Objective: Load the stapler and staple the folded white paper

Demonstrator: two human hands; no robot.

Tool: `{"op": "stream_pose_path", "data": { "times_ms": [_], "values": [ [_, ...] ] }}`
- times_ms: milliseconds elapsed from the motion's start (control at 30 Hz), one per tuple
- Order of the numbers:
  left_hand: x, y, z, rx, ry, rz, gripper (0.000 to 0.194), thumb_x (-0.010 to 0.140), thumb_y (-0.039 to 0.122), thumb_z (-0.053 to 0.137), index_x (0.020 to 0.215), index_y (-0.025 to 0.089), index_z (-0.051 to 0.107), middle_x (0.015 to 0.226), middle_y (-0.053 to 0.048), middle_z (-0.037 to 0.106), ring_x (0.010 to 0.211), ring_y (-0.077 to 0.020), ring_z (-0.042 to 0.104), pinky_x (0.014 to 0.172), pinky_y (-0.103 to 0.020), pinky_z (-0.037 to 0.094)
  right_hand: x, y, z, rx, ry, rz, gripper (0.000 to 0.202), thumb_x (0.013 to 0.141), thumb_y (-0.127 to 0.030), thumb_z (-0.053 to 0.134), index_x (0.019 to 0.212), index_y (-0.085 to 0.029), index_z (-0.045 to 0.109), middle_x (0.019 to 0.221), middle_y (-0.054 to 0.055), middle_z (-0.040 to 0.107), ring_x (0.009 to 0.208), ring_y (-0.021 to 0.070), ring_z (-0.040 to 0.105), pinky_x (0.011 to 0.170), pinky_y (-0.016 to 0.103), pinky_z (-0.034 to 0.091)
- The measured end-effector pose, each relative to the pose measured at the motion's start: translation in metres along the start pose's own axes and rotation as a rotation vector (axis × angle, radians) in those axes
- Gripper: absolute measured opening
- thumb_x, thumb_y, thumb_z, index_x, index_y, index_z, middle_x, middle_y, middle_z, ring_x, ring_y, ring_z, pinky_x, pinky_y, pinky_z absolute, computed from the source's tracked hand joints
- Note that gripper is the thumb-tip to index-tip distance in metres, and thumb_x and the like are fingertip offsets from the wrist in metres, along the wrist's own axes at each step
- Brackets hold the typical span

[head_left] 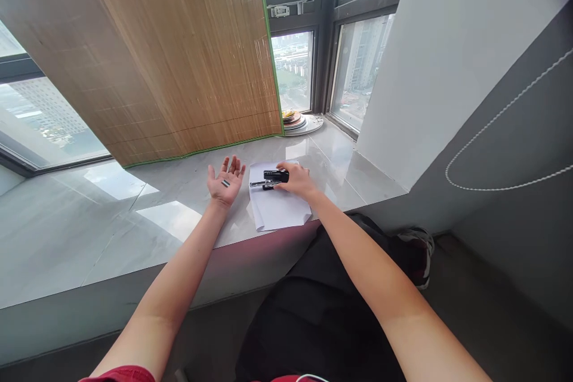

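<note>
Daylight from the corner windows [293, 65] falls across a glossy, pale tiled surface [54, 239]. Close to its front edge, the left hand [227, 191] lies palm up with its fingers spread wide, carrying a small grey strip [225, 183] that looks like staples; whether it is one piece or two laid together I cannot tell. That strip should weigh next to nothing and be smooth and brittle, apt to snap along its length if bent, so a light pinch by the long sides suits it better than a squeeze at the ends. To its right, the right hand [297, 181] is closed around the rear of a black stapler [272, 175], thumb and fingers at opposite sides, with the parts standing apart and a thin metal arm pointing toward the left hand. It is probably stiff and fairly light for its size, with a hinge that lets the halves swing, so the back end is a sound place to hold it while the metal arm is better left free. Under it are white paper sheets [282, 212], thin and floppy, with a corner curled at the near edge; they would slide easily on the polished tile and crease if gripped hard, so a flat palm near the middle would steady them best. Farther out, stacked plates [308, 124] sit in the window corner, just beside the lower edge of a bamboo blind [188, 54].
</note>
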State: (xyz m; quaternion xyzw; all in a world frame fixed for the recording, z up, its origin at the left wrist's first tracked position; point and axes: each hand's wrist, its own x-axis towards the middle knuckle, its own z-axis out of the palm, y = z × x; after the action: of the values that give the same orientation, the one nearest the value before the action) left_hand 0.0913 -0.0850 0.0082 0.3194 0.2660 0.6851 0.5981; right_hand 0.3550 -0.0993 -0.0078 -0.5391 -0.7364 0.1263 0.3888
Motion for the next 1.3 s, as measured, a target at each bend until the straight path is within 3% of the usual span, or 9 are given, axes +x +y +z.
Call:
{"op": "stream_pose_path", "data": {
  "times_ms": [167, 400, 533, 667, 800, 933, 1033, 1133, 1300],
  "values": [
    [-0.004, -0.002, 0.005, 0.045, -0.035, -0.016, 0.061, 0.111, 0.069, 0.032, 0.116, 0.024, 0.072, 0.149, -0.014, 0.071, 0.152, -0.0295, 0.058, 0.124, -0.054, 0.052, -0.009, -0.049, 0.013, -0.085, 0.206, -0.344, 0.008, 0.104, -0.029, 0.072, 0.111, -0.026, 0.076, 0.117, 0.011, 0.077, 0.117, 0.0332, 0.066, 0.103, 0.051, 0.044],
    [-0.009, -0.001, 0.003, 0.2, -0.136, -0.04, 0.067, 0.102, 0.083, 0.045, 0.127, 0.027, 0.072, 0.152, -0.012, 0.069, 0.152, -0.035, 0.057, 0.124, -0.06, 0.049, 0.002, -0.116, 0.061, -0.218, -0.071, -0.569, 0.03, 0.104, -0.018, 0.063, 0.128, -0.03, 0.076, 0.132, 0.001, 0.079, 0.118, 0.0294, 0.066, 0.092, 0.049, 0.049],
    [-0.008, 0.001, -0.001, 0.157, -0.163, -0.065, 0.059, 0.106, 0.075, 0.046, 0.126, 0.028, 0.074, 0.15, -0.01, 0.071, 0.152, -0.0334, 0.057, 0.125, -0.058, 0.049, 0.016, -0.118, 0.068, -0.244, -0.115, -0.55, 0.025, 0.101, -0.02, 0.068, 0.115, -0.035, 0.08, 0.128, -0.001, 0.079, 0.12, 0.0302, 0.065, 0.089, 0.05, 0.048],
    [-0.006, 0.001, 0.002, 0.043, -0.126, -0.104, 0.044, 0.109, 0.062, 0.048, 0.115, 0.027, 0.075, 0.14, -0.009, 0.076, 0.143, -0.0301, 0.065, 0.125, -0.052, 0.049, 0.018, -0.109, 0.067, -0.146, -0.117, -0.492, 0.017, 0.102, -0.02, 0.068, 0.113, -0.026, 0.079, 0.117, 0.003, 0.081, 0.112, 0.0268, 0.061, 0.088, 0.043, 0.039],
    [-0.01, 0.002, 0.009, -0.04, -0.129, -0.152, 0.048, 0.111, 0.061, 0.043, 0.113, 0.024, 0.075, 0.132, -0.012, 0.079, 0.136, -0.0308, 0.069, 0.124, -0.053, 0.05, 0.01, -0.107, 0.069, -0.04, -0.074, -0.479, 0.017, 0.102, -0.012, 0.061, 0.1, -0.021, 0.075, 0.106, 0.003, 0.082, 0.102, 0.0226, 0.057, 0.088, 0.037, 0.031],
    [-0.009, 0.003, 0.013, -0.027, -0.154, -0.167, 0.049, 0.11, 0.063, 0.047, 0.115, 0.023, 0.075, 0.132, -0.013, 0.078, 0.135, -0.032, 0.07, 0.119, -0.053, 0.053, 0.01, -0.108, 0.062, 0.125, -0.023, -0.437, 0.019, 0.095, -0.008, 0.064, 0.101, -0.022, 0.074, 0.103, 0.001, 0.082, 0.101, 0.0211, 0.061, 0.088, 0.034, 0.035],
    [0.001, 0.003, 0.006, 0.025, -0.131, -0.073, 0.042, 0.105, 0.06, 0.057, 0.108, 0.022, 0.074, 0.119, -0.013, 0.08, 0.122, -0.0292, 0.074, 0.114, -0.049, 0.057, 0.022, -0.09, 0.035, 0.286, 0.097, -0.378, 0.022, 0.093, -0.01, 0.068, 0.109, -0.023, 0.075, 0.104, 0.001, 0.082, 0.096, 0.0199, 0.064, 0.092, 0.034, 0.042],
    [0.015, 0.003, -0.009, 0.196, -0.001, 0.111, 0.025, 0.099, 0.044, 0.064, 0.088, 0.022, 0.069, 0.09, -0.007, 0.074, 0.094, -0.0221, 0.074, 0.104, -0.041, 0.059, 0.04, -0.046, -0.004, 0.265, 0.264, -0.179, 0.016, 0.091, -0.013, 0.069, 0.102, -0.022, 0.075, 0.099, 0.002, 0.081, 0.091, 0.0204, 0.061, 0.093, 0.034, 0.048],
    [0.027, 0.003, -0.035, 1.109, 0.168, 0.328, 0.019, 0.092, 0.02, 0.058, 0.074, 0.022, 0.064, 0.076, -0.005, 0.067, 0.08, -0.0227, 0.065, 0.094, -0.04, 0.055, 0.052, 0.046, -0.045, -0.01, 0.371, 0.382, 0.02, 0.088, -0.01, 0.059, 0.094, -0.021, 0.074, 0.102, 0.011, 0.08, 0.109, 0.0305, 0.062, 0.097, 0.042, 0.048]
  ]
}}
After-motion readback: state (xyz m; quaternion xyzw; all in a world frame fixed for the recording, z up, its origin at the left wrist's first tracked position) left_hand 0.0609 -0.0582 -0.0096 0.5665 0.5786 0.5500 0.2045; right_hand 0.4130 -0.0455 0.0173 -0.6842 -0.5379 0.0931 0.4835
